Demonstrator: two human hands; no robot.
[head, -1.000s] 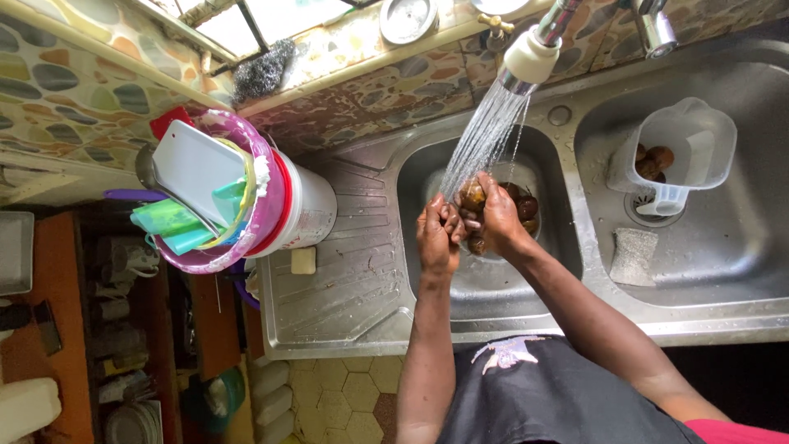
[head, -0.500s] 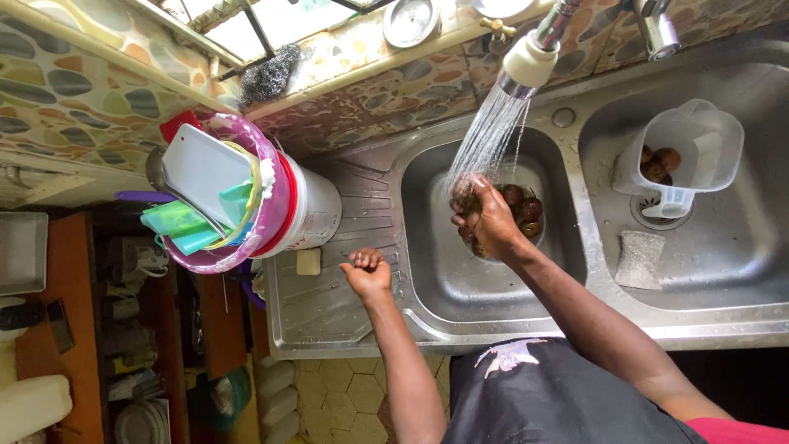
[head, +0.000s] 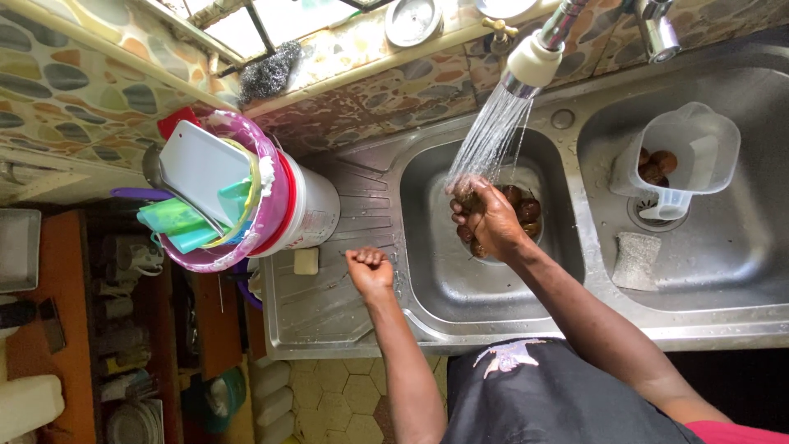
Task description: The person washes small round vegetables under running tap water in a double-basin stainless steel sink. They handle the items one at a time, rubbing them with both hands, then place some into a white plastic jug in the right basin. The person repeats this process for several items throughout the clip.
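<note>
My right hand (head: 486, 220) is under the running water from the white tap head (head: 534, 59), closed around small round brown fruits (head: 526, 210) that lie in a bowl in the left sink basin (head: 460, 279). My left hand (head: 370, 270) is a closed fist with nothing visible in it, resting over the ribbed steel drainboard (head: 329, 304) just left of that basin. A clear plastic jug (head: 686, 160) with a few of the same brown fruits stands in the right basin.
A white bucket (head: 311, 215) topped with a pink basin of cutting boards and green plastic items stands on the drainboard. A soap bar (head: 306, 261) lies beside it. A grey sponge (head: 634, 261) lies in the right basin. Steel wool (head: 267, 74) rests on the ledge.
My left hand left the bowl under the tap and moved left to the drainboard, closing into a fist. My right hand stays on the fruits under the water.
</note>
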